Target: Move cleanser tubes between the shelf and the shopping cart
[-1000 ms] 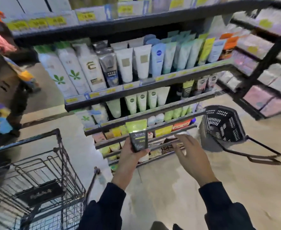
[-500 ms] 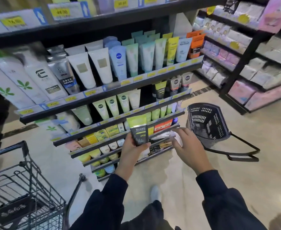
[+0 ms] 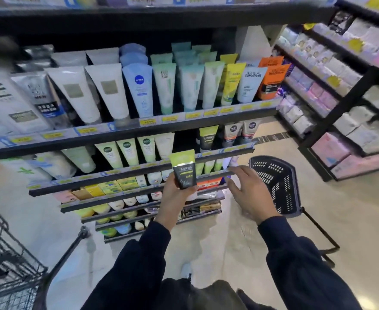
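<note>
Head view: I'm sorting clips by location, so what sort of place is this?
Most likely a supermarket's personal-care aisle: tiered shelves of cleanser tubes with yellow price tags, a wire shopping cart, and a black basket on the floor.

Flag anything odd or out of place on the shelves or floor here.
One thing: a black hand basket sits on the aisle floor by the shelf end, handle lying flat. Tubes stand in rows; the left hand holds a green-and-black tube.
</note>
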`<action>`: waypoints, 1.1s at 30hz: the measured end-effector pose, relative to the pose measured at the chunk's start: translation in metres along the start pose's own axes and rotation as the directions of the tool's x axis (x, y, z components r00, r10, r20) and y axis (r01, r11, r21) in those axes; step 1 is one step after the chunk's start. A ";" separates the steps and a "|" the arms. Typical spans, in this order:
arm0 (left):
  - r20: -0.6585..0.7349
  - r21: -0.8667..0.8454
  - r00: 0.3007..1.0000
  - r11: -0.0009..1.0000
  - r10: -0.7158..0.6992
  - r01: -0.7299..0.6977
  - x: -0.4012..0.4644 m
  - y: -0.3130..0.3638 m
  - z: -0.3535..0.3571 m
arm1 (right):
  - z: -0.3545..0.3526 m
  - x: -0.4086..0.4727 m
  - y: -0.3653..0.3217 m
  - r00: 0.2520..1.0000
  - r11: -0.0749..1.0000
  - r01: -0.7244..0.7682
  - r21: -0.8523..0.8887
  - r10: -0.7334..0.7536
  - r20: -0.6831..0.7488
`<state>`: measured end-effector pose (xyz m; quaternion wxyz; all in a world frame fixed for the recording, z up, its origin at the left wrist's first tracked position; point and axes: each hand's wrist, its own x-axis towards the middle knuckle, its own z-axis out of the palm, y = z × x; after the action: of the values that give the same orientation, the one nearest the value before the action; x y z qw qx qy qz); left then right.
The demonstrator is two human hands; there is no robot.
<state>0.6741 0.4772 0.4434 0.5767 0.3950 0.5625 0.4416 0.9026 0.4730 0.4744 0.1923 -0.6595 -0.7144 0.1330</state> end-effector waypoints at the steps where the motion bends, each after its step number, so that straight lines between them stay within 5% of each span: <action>1: -0.014 0.005 1.000 1.000 0.009 -0.009 0.006 0.000 0.006 | 0.000 0.009 0.007 1.000 1.000 0.005 -0.004 -0.005 0.016; 20: -0.384 0.160 0.921 0.987 0.070 -0.008 0.108 0.011 0.075 | 0.043 0.168 0.093 0.895 0.931 0.324 -0.170 -0.243 0.375; 33: -0.470 0.246 0.857 0.964 0.211 -0.102 0.155 0.006 0.073 | 0.076 0.185 0.099 0.895 0.917 0.356 -0.178 -0.281 0.346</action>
<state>0.7433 0.6298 0.4066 0.3310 0.3733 0.7003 0.5106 0.9461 0.6712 0.3816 0.0159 -0.5212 -0.8454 0.1162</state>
